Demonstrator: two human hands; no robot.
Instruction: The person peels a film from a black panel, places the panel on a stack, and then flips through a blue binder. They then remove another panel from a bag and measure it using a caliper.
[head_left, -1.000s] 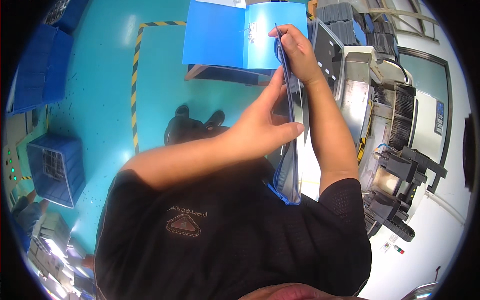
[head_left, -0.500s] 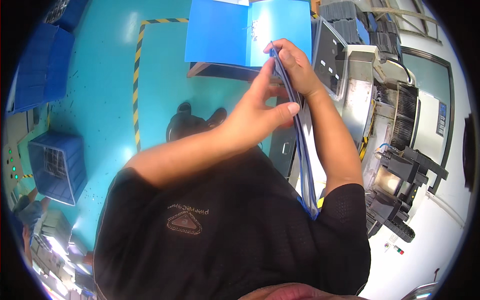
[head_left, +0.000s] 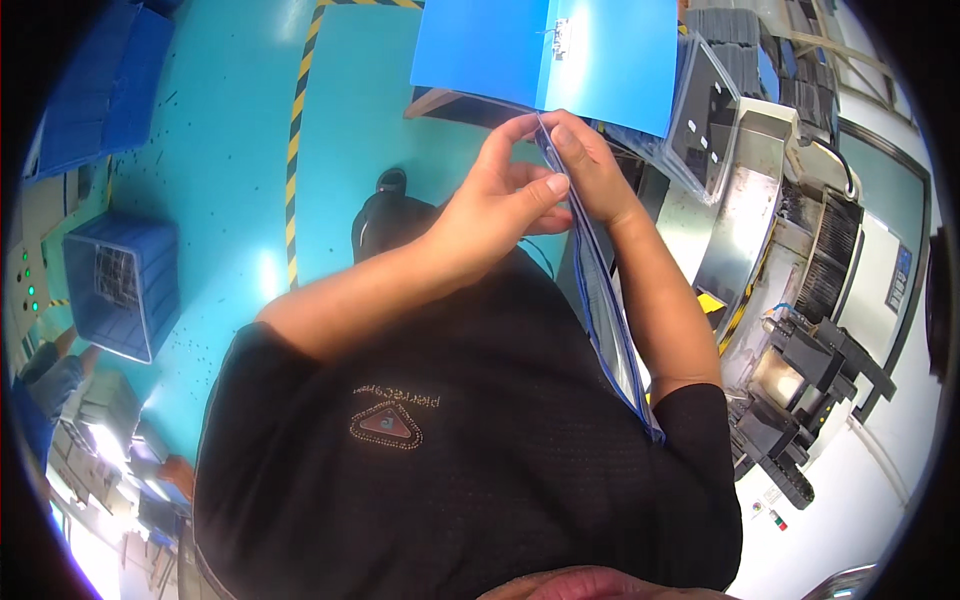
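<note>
A thin, flat document pouch (head_left: 604,300) with blue edges and a clear or whitish side stands nearly edge-on between my forearms. Its lower end leans against my shirt by the right sleeve. My right hand (head_left: 592,170) grips the upper end from the right, thumb on top. From the left, my left hand (head_left: 500,190) has its fingers curled at the same upper end and its thumb against the pouch's side. What lies inside the pouch is hidden. Just beyond my hands an open blue ring binder (head_left: 480,55) with a metal clip rests on a table (head_left: 450,104).
Right of the binder lies a dark panel in clear wrap (head_left: 708,125), near stacked grey sheets (head_left: 722,35). A machine (head_left: 790,370) stands along the right. Blue crates (head_left: 125,285) sit on the left, beyond yellow-black floor tape (head_left: 292,180). Another person (head_left: 50,380) is at the far left.
My left hand's fingers have bent in around the pouch's upper end, and its thumb has shifted up along the side. The whole view has turned slightly, so the binder appears farther up and right.
</note>
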